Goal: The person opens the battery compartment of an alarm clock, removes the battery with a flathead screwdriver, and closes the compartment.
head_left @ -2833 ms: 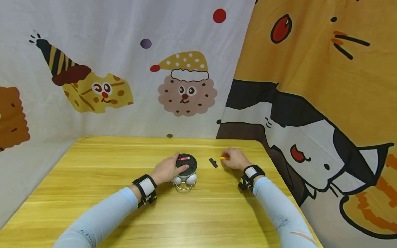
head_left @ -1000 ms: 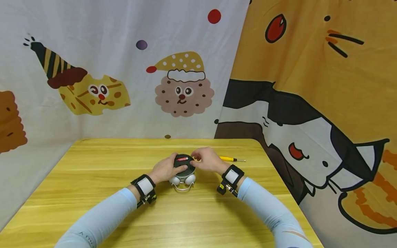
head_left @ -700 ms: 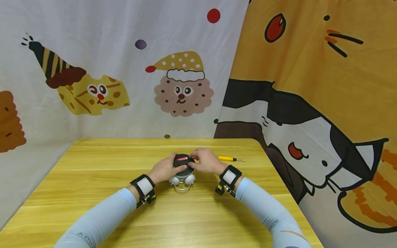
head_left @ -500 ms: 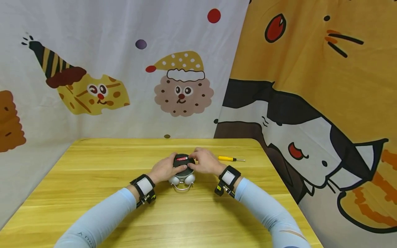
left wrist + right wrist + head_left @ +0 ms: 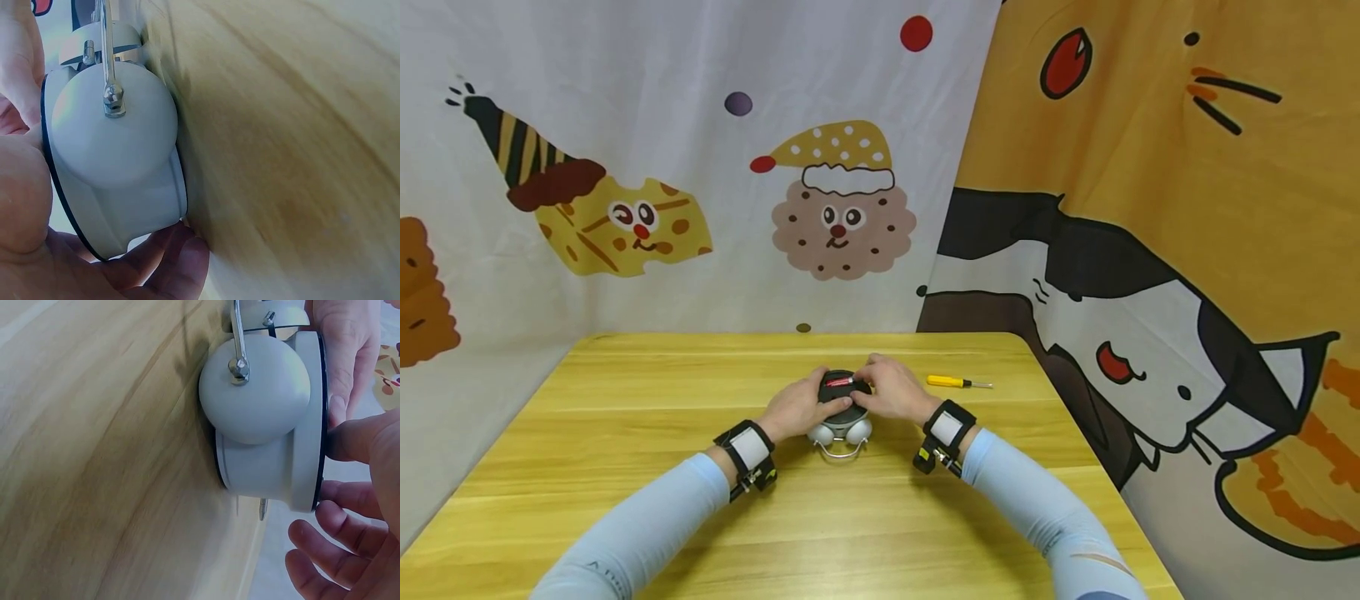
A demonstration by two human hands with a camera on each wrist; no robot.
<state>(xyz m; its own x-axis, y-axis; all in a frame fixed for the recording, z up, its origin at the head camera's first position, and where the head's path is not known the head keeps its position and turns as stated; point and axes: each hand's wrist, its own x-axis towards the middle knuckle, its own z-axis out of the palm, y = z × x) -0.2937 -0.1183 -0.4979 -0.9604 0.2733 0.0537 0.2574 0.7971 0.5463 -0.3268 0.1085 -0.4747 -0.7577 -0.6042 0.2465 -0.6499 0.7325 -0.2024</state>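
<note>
A white twin-bell alarm clock (image 5: 842, 427) lies face down on the wooden table, bells and wire handle toward me. Its black back (image 5: 835, 412) faces up, and a red battery (image 5: 839, 382) shows in the compartment. My left hand (image 5: 796, 408) grips the clock, thumb on the back, fingers curled round its side and under the edge in the left wrist view. On the other side, my right hand (image 5: 891, 392) has thumb and forefinger bent down at the compartment's right end, pinching the small black battery cover, which is hidden against the dark back. Its other fingers are loosely curled in the right wrist view.
A yellow-handled screwdriver (image 5: 958, 382) lies on the table (image 5: 850, 533) right of the right hand, its metal tip pointing right. Cartoon-printed curtains (image 5: 655, 83) hang behind the table and along its right side.
My right hand has let go of the screwdriver, picked up the black battery cover from the table and moved left onto the clock's back. The left hand keeps its grip on the clock.
</note>
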